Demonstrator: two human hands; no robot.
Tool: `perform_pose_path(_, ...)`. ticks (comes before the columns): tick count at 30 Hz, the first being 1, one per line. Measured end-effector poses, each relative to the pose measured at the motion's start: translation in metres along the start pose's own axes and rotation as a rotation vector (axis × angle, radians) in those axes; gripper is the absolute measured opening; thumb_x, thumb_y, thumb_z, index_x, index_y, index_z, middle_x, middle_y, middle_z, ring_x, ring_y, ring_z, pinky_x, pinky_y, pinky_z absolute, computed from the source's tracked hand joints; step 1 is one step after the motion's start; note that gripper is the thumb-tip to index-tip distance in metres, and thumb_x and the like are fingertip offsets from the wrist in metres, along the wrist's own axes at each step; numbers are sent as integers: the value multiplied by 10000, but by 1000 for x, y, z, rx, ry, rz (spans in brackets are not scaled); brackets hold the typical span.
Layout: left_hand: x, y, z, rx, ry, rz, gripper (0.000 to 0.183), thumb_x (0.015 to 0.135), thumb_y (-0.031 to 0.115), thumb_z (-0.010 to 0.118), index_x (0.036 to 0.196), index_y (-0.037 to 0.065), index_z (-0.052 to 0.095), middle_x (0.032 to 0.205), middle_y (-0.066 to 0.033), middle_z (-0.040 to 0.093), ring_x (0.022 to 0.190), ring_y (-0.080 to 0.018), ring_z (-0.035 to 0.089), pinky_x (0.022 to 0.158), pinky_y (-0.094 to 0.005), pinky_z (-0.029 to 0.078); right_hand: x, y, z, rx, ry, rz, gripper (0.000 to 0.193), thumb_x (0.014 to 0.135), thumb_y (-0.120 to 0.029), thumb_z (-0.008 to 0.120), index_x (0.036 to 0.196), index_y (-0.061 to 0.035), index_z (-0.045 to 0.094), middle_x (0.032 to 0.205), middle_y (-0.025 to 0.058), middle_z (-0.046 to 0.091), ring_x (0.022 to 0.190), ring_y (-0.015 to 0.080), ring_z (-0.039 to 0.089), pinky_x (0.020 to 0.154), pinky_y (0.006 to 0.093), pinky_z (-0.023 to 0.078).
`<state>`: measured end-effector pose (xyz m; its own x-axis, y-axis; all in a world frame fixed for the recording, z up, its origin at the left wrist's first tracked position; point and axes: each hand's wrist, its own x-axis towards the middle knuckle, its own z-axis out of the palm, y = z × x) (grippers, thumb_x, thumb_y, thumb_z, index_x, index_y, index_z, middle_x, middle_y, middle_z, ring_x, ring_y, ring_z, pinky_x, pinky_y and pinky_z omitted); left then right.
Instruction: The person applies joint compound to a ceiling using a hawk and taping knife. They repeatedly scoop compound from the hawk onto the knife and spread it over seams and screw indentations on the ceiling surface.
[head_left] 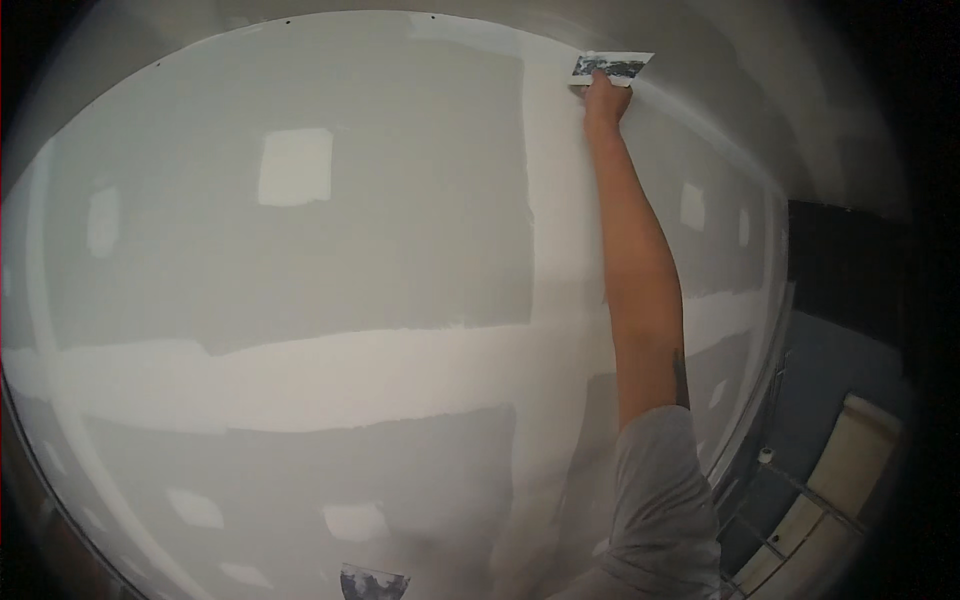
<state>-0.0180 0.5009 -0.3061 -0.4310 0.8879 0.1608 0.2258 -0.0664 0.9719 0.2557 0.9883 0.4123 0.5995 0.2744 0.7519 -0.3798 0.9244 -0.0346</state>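
My right arm reaches up to the top of the wall, and my right hand is closed on a drywall knife. Its wide pale blade carries dark smears and lies close to the corner where the wall meets the ceiling; whether it touches cannot be made out. Below it runs a vertical white band of joint compound on the grey drywall. At the lower edge the smeared end of another flat blade-like thing shows. My left hand is out of view.
White compound patches, such as a square one, dot the wall, and a broad horizontal band crosses it. The ceiling curves overhead. At the lower right stand metal rails before a beige door-like panel.
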Motion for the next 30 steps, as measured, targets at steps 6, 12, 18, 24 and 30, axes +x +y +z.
perform_pose_path(6, 10, -63, 60, -75, 20, -23, 182, 969, 194, 608, 1011, 22, 568, 868, -46, 629, 795, -129, 558, 650, -280, 456, 12, 3, -47, -86, -43, 38, 286, 774, -24, 572, 1012, 134, 571, 945, 229, 663, 782, 323, 687, 614, 400, 576)
perform_pose_path(12, 14, -88, 121, -175, 66, 26, 172, 973, 197, 604, 966, 26, 584, 759, -38, 591, 685, -118, 525, 564, -281, 417, 52, 12, -77, -270, 67, 20, 297, 783, -20, 559, 1027, 147, 586, 971, 263, 668, 825, 360, 695, 702, 405, 572)
perform_pose_path(18, -3, -130, 165, -263, 131, -22, 172, 973, 197, 603, 950, 26, 589, 716, -29, 570, 640, -110, 503, 531, -279, 392, 7, 5, -65, -93, 172, 40, 238, 802, 10, 546, 1000, 122, 616, 984, 281, 671, 913, 401, 684, 778, 439, 554)
perform_pose_path(24, -9, -154, 192, -411, 176, -70, 175, 974, 197, 603, 935, 26, 595, 673, -20, 549, 596, -102, 481, 498, -277, 368, -59, -2, -32, -226, 50, -108, 355, 815, -33, 583, 1144, 99, 575, 1130, 231, 642, 1019, 334, 653, 839, 411, 519)
perform_pose_path(30, -25, -156, 213, -38, 212, 108, 149, 956, 172, 621, 930, 27, 604, 617, -1, 514, 532, -82, 434, 448, -277, 308, -23, -8, -195, -211, -37, -92, 241, 829, -48, 578, 1054, 39, 591, 961, 155, 685, 817, 257, 678, 703, 392, 553)
